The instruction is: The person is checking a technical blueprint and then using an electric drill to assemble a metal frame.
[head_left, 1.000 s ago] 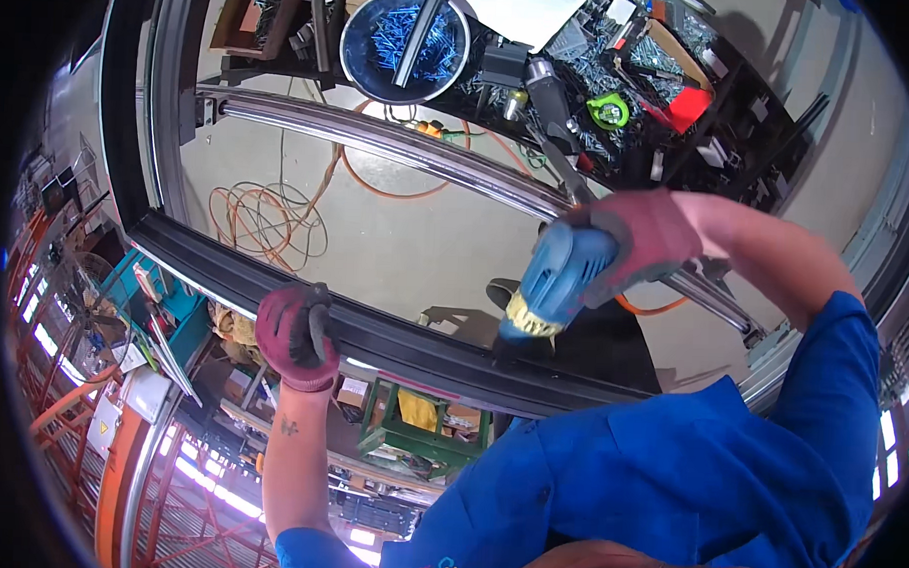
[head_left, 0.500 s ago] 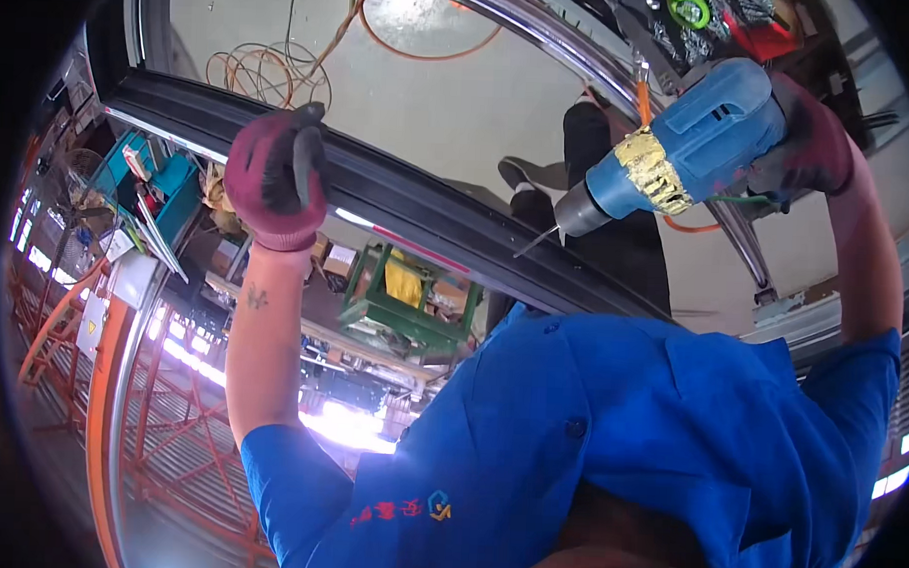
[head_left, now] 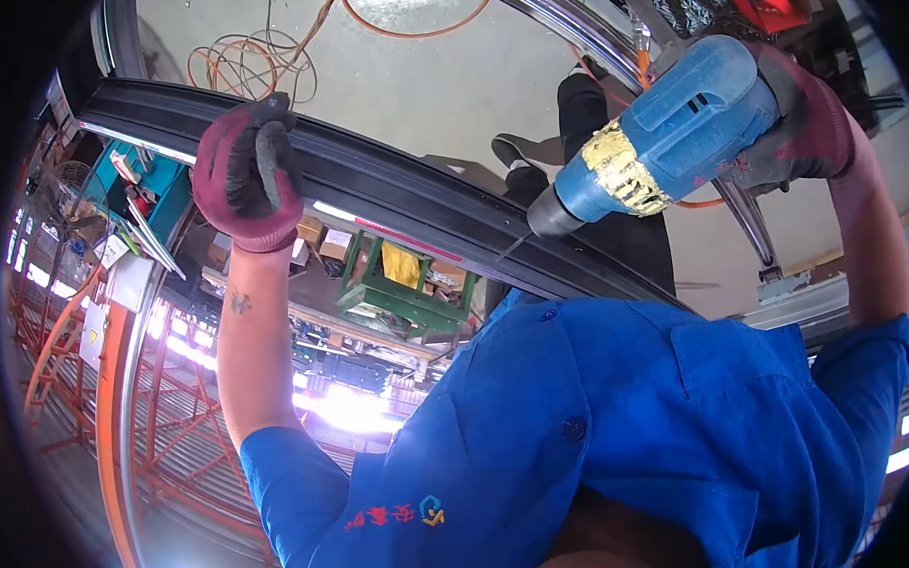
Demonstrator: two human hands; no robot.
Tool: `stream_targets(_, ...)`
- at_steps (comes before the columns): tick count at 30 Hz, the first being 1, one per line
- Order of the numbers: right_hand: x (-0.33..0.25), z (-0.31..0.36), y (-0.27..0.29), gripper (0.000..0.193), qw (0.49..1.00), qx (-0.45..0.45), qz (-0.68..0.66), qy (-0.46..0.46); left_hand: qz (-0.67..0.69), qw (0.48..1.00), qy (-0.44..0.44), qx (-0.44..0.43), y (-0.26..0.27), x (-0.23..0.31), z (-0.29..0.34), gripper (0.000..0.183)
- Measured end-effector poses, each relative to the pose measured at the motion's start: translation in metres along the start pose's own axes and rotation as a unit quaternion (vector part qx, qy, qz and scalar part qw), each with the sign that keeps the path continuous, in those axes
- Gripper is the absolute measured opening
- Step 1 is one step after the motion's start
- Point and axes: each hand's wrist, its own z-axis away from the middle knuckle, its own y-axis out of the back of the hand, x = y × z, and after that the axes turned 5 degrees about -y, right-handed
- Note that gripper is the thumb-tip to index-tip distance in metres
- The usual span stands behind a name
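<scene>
A long black metal frame bar (head_left: 398, 187) with grooves along it runs slantwise across the view. My left hand (head_left: 246, 172), in a maroon and dark grey glove, is closed around this bar toward its left part. With my right hand (head_left: 805, 126), gloved alike, I grip a blue power drill (head_left: 681, 112) that has worn yellow tape wrapped round its body. Its chuck (head_left: 554, 215) points down and left, and the thin drill bit (head_left: 518, 248) reaches the bar's face. Whether the tip has entered the metal cannot be made out. The drill's handle is mostly hidden by my glove.
Orange hose and cables (head_left: 247, 64) lie coiled on the floor beyond the bar. A shiny metal rail (head_left: 559, 17) crosses at the top. A green cart (head_left: 404, 297), a teal bin (head_left: 167, 199) and an orange post (head_left: 114, 372) stand on the near side.
The whole view has shifted a little, so the bar, hands and surroundings sit further left. The drill looks slightly larger, its bit still at the bar. Both grips are unchanged.
</scene>
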Motion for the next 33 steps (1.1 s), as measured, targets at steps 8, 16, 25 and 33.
stream_targets(8, -0.008, 0.005, -0.004, 0.100, 0.992, -0.024, -0.028, 0.119, 0.013, 1.000, -0.002, 0.001, -0.002, 0.003, 0.000, 0.018)
stream_targets(16, 0.016, 0.011, -0.012, 0.108, 0.979, -0.062, -0.153, 0.119, -0.011, 1.000, -0.010, -0.005, -0.002, 0.003, -0.004, 0.018)
stream_targets(25, -0.013, 0.023, -0.023, 0.106, 0.980, -0.035, -0.172, 0.088, -0.010, 1.000, 0.008, 0.008, -0.002, 0.001, -0.003, 0.019)
stream_targets(33, -0.050, 0.034, -0.018, 0.099, 0.979, -0.056, -0.079, 0.178, 0.005, 1.000, 0.018, 0.024, -0.002, 0.003, 0.000, 0.022)
